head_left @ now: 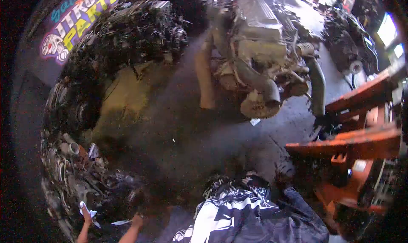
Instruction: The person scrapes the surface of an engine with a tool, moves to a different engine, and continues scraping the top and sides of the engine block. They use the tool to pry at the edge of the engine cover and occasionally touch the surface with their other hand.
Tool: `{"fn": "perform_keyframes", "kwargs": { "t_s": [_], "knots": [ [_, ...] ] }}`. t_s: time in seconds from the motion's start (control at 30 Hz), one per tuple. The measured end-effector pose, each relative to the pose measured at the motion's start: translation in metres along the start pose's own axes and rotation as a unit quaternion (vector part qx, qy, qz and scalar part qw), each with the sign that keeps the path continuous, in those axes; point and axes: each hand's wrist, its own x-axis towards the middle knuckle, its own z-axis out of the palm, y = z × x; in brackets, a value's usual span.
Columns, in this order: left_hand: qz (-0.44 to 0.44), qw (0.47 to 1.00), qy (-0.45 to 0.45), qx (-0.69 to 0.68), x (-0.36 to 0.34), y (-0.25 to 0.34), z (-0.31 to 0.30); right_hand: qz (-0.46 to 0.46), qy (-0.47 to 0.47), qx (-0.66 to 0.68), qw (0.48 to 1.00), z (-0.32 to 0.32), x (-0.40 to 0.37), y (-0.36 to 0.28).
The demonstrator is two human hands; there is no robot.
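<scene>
At the lower left, my left hand (87, 216) is closed on a crumpled white cloth (90, 210), beside a heap of dark, greasy metal engine parts (80, 181). A short way to its right is my right hand (137, 221), with its fingers curled in. A thin, pale, flat object (121, 222) sticks out leftward from those fingers; its kind is too blurred to make out. Both bare forearms come up from the bottom edge. Black and white patterned clothing (238, 215) fills the bottom middle.
A large engine (263, 52) with thick pipes stands at the top middle on the dark floor (204, 145). An orange-red metal frame (344, 139) rises at the right. More engines (140, 26) line the back left, near a painted wall sign (80, 22).
</scene>
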Motion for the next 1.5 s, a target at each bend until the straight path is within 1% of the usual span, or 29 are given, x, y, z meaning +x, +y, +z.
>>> {"fn": "perform_keyframes", "kwargs": {
  "t_s": [0.07,0.17,0.23,0.37,0.53,0.6,0.63,0.67,0.7,0.73,0.77,0.8,0.83,0.87,0.93,0.97,1.0,1.03,1.07,1.13,1.17,1.2,1.23,1.27,1.33,1.37,1.43,1.47,1.5],
  "knots": [
    [-0.028,0.985,-0.024,-0.166,0.013,-0.004,-0.024,-0.037,-0.009,-0.023,0.999,-0.013,0.042,-0.056],
    [-0.138,0.963,-0.016,-0.231,0.035,0.014,-0.062,-0.079,-0.027,-0.039,0.996,-0.019,0.086,-0.131],
    [-0.175,0.949,-0.005,-0.262,0.038,0.027,-0.085,-0.101,-0.041,-0.047,0.993,-0.015,0.107,-0.174],
    [-0.213,0.934,-0.010,-0.285,0.033,0.036,-0.086,-0.142,-0.060,-0.053,0.987,0.014,0.130,-0.252],
    [-0.196,0.939,-0.058,-0.278,0.050,0.047,-0.058,-0.226,-0.053,-0.008,0.973,0.068,0.136,-0.312],
    [-0.187,0.927,-0.065,-0.317,0.093,0.061,-0.056,-0.260,-0.067,0.067,0.961,0.088,0.138,-0.325],
    [-0.179,0.915,-0.060,-0.355,0.131,0.080,-0.057,-0.225,-0.143,0.191,0.945,0.093,0.141,-0.337],
    [-0.166,0.896,-0.048,-0.409,0.175,0.107,-0.061,-0.175,-0.208,0.308,0.911,0.098,0.144,-0.349],
    [-0.146,0.879,-0.038,-0.452,0.221,0.136,-0.075,-0.095,-0.334,0.521,0.780,0.099,0.146,-0.356],
    [-0.123,0.863,-0.028,-0.490,0.264,0.160,-0.098,-0.090,-0.322,0.524,0.783,0.098,0.148,-0.365],
    [-0.100,0.845,-0.018,-0.525,0.304,0.189,-0.124,-0.129,-0.200,0.487,0.840,0.101,0.149,-0.383],
    [-0.079,0.832,-0.012,-0.549,0.337,0.212,-0.162,-0.165,-0.077,0.440,0.879,0.108,0.152,-0.404],
    [-0.066,0.830,-0.006,-0.553,0.362,0.221,-0.197,-0.159,-0.069,0.442,0.880,0.109,0.140,-0.434],
    [-0.056,0.830,0.001,-0.555,0.376,0.224,-0.225,-0.111,-0.138,0.654,0.736,0.108,0.113,-0.452],
    [-0.050,0.826,0.011,-0.562,0.415,0.214,-0.282,-0.054,-0.180,0.823,0.536,0.088,0.110,-0.482],
    [-0.054,0.821,0.018,-0.569,0.426,0.210,-0.296,-0.044,-0.343,0.775,0.529,0.074,0.120,-0.488],
    [-0.052,0.808,0.026,-0.586,0.444,0.204,-0.301,-0.031,-0.496,0.705,0.506,0.066,0.134,-0.489],
    [-0.053,0.795,0.033,-0.603,0.455,0.201,-0.303,-0.028,-0.495,0.705,0.506,0.062,0.146,-0.484],
    [-0.057,0.796,0.031,-0.602,0.452,0.210,-0.313,-0.039,-0.433,0.646,0.628,0.063,0.160,-0.475],
    [-0.050,0.778,0.018,-0.626,0.445,0.224,-0.344,-0.049,-0.364,0.579,0.728,0.090,0.173,-0.462],
    [-0.049,0.784,0.018,-0.619,0.447,0.228,-0.347,-0.166,-0.080,0.365,0.913,0.106,0.164,-0.463],
    [-0.004,0.785,-0.010,-0.619,0.451,0.238,-0.349,-0.227,0.061,0.236,0.943,0.112,0.160,-0.463],
    [0.039,0.787,-0.041,-0.615,0.452,0.242,-0.349,-0.240,0.219,0.090,0.941,0.114,0.151,-0.468],
    [0.037,0.794,-0.049,-0.605,0.451,0.242,-0.353,-0.200,0.187,0.065,0.960,0.106,0.135,-0.471],
    [0.138,0.874,0.004,-0.465,0.464,0.262,-0.367,-0.153,0.116,0.060,0.980,0.090,0.115,-0.478],
    [0.140,0.877,-0.001,-0.460,0.458,0.279,-0.393,-0.137,0.099,0.058,0.984,0.085,0.106,-0.480],
    [0.091,0.873,-0.031,-0.479,0.431,0.312,-0.462,-0.114,0.069,0.056,0.990,0.076,0.093,-0.482],
    [0.094,0.875,-0.037,-0.473,0.458,0.310,-0.451,-0.103,0.055,0.056,0.992,0.070,0.086,-0.483],
    [0.143,0.881,0.018,-0.451,0.502,0.303,-0.423,-0.094,0.042,0.057,0.993,0.064,0.080,-0.485]
  ]
}}
